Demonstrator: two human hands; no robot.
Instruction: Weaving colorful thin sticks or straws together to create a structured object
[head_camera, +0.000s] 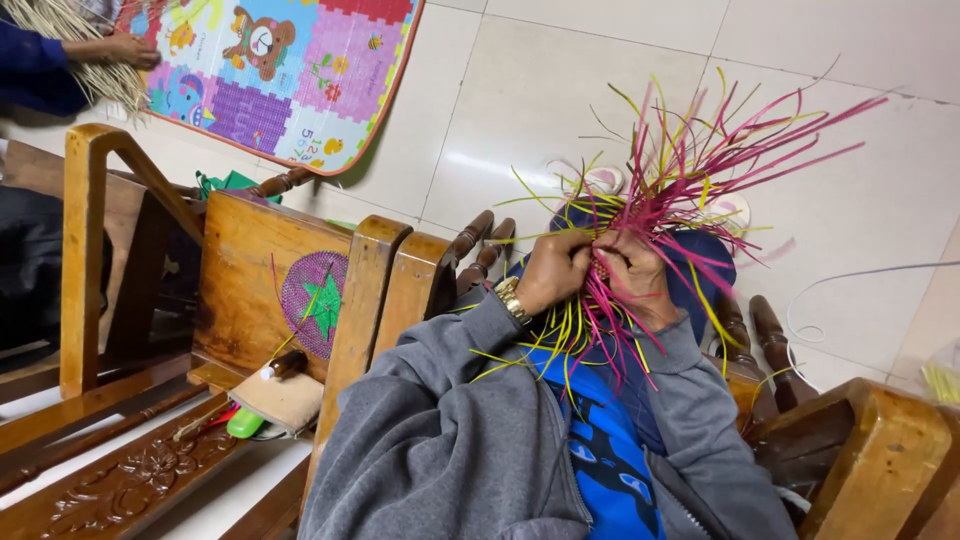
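Upper left: another person's hand on pale straw, beside a colourful play mat with animal pictures. Left of centre: wooden chair carrying a round purple woven disc with a green star; a green lighter lies below. Centre: left hand, gold watch at wrist, fingers curled tight on the strips. Right hand likewise pinches them. Pink and yellow strips fan toward upper right.

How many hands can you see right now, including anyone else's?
3: the person's left hand and right hand gripping the pink and yellow strips; a co-worker's hand top left on pale straw. Others may be hidden.
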